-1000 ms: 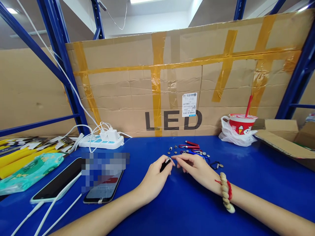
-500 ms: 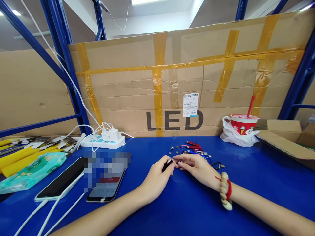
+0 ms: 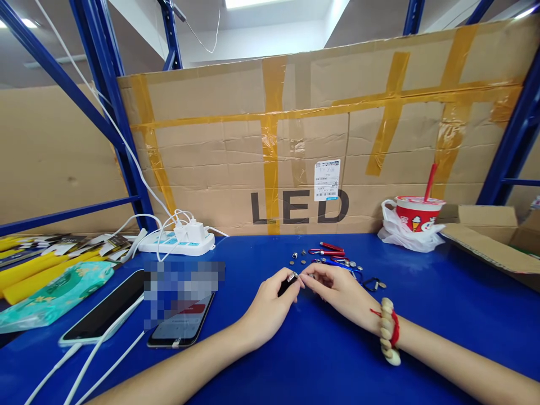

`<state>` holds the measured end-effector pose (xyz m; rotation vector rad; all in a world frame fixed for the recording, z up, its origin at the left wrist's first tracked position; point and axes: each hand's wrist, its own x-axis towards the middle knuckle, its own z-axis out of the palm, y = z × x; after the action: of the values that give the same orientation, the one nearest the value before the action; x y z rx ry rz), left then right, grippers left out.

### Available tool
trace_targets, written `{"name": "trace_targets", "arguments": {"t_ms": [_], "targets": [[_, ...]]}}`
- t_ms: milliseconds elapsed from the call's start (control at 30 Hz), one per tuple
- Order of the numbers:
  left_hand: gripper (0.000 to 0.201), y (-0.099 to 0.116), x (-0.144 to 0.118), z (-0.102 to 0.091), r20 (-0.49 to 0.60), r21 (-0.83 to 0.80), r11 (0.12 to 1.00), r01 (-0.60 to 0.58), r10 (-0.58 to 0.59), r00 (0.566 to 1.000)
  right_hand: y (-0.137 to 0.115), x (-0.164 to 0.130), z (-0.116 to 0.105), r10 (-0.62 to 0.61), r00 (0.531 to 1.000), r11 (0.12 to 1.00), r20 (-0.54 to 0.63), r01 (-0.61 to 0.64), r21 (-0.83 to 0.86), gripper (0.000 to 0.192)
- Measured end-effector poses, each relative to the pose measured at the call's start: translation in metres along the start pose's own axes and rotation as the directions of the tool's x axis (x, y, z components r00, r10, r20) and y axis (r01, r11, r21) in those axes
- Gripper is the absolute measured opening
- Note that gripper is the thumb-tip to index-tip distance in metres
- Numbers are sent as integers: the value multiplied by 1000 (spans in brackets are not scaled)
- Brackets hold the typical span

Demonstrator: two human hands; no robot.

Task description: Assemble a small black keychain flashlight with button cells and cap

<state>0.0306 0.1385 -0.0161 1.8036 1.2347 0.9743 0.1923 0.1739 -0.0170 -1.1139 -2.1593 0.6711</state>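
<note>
Blue table (image 3: 320,360), left hand (image 3: 265,306) gripping black cylinder (image 3: 287,282), right hand (image 3: 337,287) alongside.

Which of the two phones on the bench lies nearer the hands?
The smaller phone with the red patch on its screen; the larger dark-screened phone lies farther left.
</note>
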Motion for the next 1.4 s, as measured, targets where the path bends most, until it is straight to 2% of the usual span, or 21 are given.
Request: {"name": "trace_targets", "arguments": {"t_ms": [200, 400, 667, 767, 1000, 1233, 1400], "targets": [[22, 1, 0, 1, -6, -8, 1000, -6, 6, 1000, 1, 1, 1, 3, 999, 997, 48, -7, 82, 40], [22, 0, 0, 1, -3, -4, 1000, -11, 11, 1000, 4, 2, 3, -8, 994, 984, 110, -12, 175, 33], [24, -1, 1, 1, -10, 0, 1000, -18, 18, 1000, 9, 4, 4, 3, 996, 992, 91, -15, 124, 35], [22, -1, 1, 1, -19, -5, 1000, -12, 12, 1000, 11, 5, 5, 11, 997, 985, 83, -25, 168, 37], [23, -1, 1, 1, -17, -14, 1000, -10, 10, 1000, 9, 6, 3, 120, 990, 949, 69, -135, 285, 38], [22, 2, 0, 0, -8, -3, 1000, 9, -9, 1000, 12, 7, 2, 43, 998, 947, 40, -53, 318, 34], [21, 1, 1, 1, -9, -3, 1000, 2, -2, 1000, 14, 6, 4, 54, 998, 938, 36, -63, 341, 40]]}}
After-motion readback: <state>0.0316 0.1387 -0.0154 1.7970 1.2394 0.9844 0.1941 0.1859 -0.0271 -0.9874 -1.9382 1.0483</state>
